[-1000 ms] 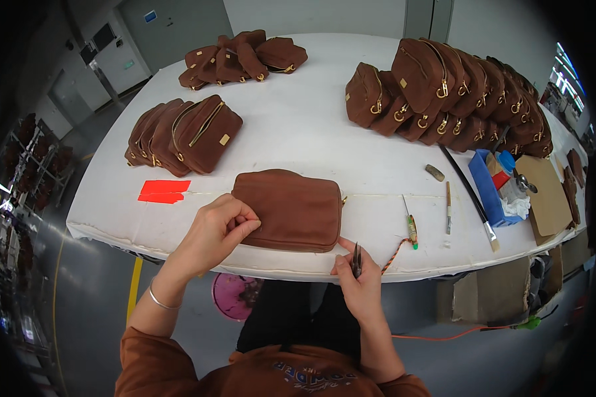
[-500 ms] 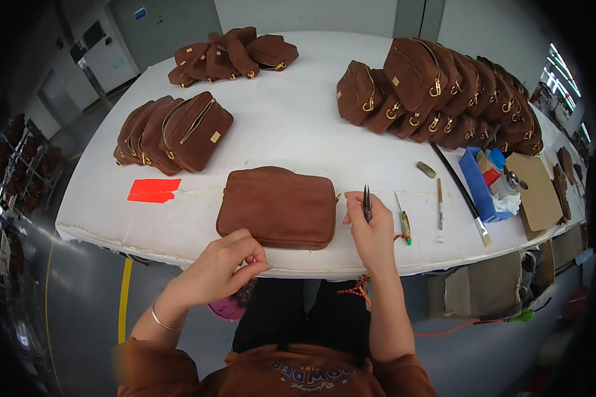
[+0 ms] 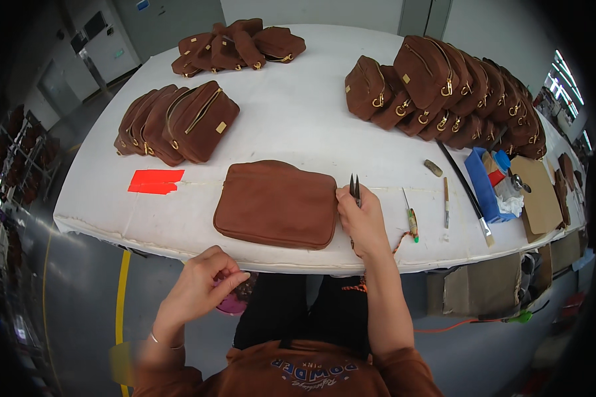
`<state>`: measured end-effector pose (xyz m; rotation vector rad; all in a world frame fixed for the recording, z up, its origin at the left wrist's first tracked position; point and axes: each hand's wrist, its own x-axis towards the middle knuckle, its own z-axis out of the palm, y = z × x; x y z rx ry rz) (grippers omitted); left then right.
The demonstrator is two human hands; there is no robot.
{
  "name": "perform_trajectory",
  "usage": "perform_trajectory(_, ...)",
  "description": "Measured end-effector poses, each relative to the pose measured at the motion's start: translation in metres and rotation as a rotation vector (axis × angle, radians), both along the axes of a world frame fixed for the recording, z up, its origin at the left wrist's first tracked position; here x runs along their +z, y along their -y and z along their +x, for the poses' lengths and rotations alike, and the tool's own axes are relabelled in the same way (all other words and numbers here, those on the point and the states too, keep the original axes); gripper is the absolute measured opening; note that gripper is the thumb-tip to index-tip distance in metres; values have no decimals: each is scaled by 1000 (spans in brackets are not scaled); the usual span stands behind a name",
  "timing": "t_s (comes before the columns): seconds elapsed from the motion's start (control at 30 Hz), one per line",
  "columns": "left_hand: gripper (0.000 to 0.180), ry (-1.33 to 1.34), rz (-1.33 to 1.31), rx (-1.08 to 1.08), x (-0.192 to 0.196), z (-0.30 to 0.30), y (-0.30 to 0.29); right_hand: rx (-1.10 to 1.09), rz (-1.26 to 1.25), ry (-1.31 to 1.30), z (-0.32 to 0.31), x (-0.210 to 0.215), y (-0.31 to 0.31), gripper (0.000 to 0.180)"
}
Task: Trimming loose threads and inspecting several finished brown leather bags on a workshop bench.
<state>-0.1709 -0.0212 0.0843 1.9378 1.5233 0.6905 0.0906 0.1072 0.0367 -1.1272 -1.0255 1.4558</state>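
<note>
A brown leather pouch (image 3: pixel 275 205) lies flat on the white-covered table, close to its near edge. My right hand (image 3: pixel 365 226) is closed around dark thread snips (image 3: pixel 355 188), whose two pointed blades stick up past the fingers. Its thumb and index finger are at the pouch's right end, seemingly touching it. Off the table edge, left of the pouch, my left hand (image 3: pixel 202 283) is closed, thumb against fingertips. Whatever may be in that pinch is too small to make out. Partly hidden beside it is a pink bin (image 3: pixel 230 306) with dark scraps inside.
Similar pouches form a left group (image 3: pixel 179 126), a far group (image 3: pixel 238 46) and a large right pile (image 3: pixel 450 92). Right of my hand lie a green-tipped awl (image 3: pixel 412 225), a thin stick (image 3: pixel 446 204), a long brush (image 3: pixel 467 192) and a blue box (image 3: pixel 481 188). Red tape (image 3: pixel 155 181) marks the left.
My left hand has moved left and down, away from the pouch to near the pink bin. My right hand, still with the snips, has come in against the pouch's right end.
</note>
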Motion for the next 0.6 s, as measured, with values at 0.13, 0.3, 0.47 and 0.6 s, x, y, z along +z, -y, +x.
perform_trajectory(0.13, 14, 150, 122, 22, 1, 11, 1, 113, -8, -194, -5, 0, 28, 21)
perform_trajectory(0.3, 32, 209, 460, 38, -12, 64, -4, 122, 42, -312, -27, -7, 66, 21)
perform_trajectory(0.47, 48, 85, 577, 129, -34, 84, -11, -19, 189, -218, -33, -16, 79, 14)
perform_trajectory(0.6, 56, 34, 602, 133, -37, 87, -12, -149, 374, 2, -29, -29, 75, 14)
